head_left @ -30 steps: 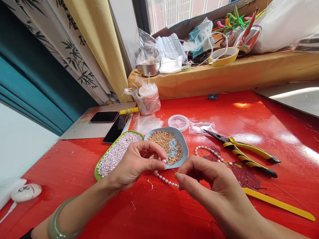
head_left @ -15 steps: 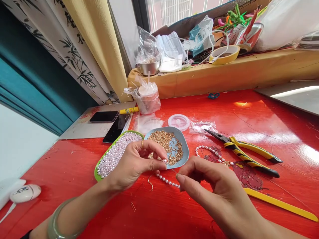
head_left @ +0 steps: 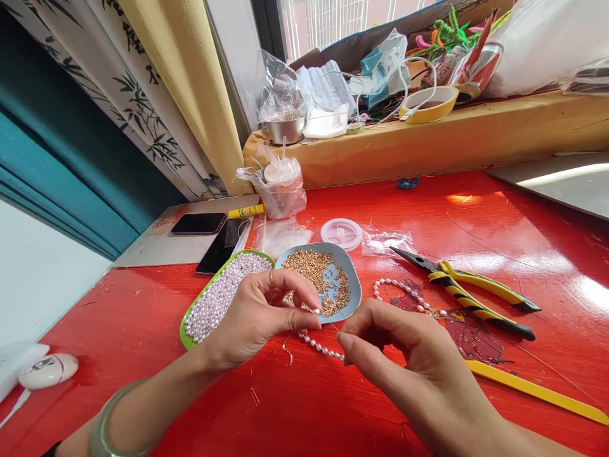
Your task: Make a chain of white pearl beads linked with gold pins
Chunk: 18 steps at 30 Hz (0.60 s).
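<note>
Above the red table [head_left: 204,406], we have left hand [head_left: 257,311] in a fingertip pinch on a pearl bead [head_left: 316,311], near the blue dish [head_left: 353,279]; right hand [head_left: 404,346] pinches a thin thread [head_left: 333,327]. Slack grip could drop the tiny bead; a knuckle bump could spill the dish's gold beads [head_left: 307,266].
</note>
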Motion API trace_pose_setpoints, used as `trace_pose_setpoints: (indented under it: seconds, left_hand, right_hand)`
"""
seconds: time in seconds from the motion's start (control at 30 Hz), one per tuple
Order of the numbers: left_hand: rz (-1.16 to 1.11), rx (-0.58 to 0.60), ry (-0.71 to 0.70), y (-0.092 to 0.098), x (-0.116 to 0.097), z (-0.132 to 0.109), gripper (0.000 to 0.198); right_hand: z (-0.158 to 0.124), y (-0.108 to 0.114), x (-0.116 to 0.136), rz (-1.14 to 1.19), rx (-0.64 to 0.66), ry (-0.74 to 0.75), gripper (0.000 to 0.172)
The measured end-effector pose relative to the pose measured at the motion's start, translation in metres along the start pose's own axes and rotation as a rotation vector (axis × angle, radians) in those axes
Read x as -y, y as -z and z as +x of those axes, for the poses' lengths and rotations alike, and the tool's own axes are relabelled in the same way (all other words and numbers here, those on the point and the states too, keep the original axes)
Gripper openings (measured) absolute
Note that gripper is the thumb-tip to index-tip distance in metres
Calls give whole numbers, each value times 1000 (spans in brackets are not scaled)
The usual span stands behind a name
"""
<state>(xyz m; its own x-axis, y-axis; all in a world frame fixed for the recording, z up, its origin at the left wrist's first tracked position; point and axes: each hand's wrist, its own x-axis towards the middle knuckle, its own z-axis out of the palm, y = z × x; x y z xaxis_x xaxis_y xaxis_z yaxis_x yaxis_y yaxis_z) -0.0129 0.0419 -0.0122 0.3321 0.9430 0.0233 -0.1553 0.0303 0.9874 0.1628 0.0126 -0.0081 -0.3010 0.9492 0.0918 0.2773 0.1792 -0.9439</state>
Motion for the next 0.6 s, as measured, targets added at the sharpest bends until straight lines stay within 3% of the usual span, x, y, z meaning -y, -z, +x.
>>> trace_pose_setpoints:
  seconds: [0.4, 0.6]
  left_hand:
    - [4, 11, 1, 1, 1, 1, 16]
    - [149, -19, -23, -3, 0, -1, 12]
  right_hand:
    - [-1, 0, -2, -4, 26, -6, 19]
    - [-2, 0, -3, 2, 45, -15, 19]
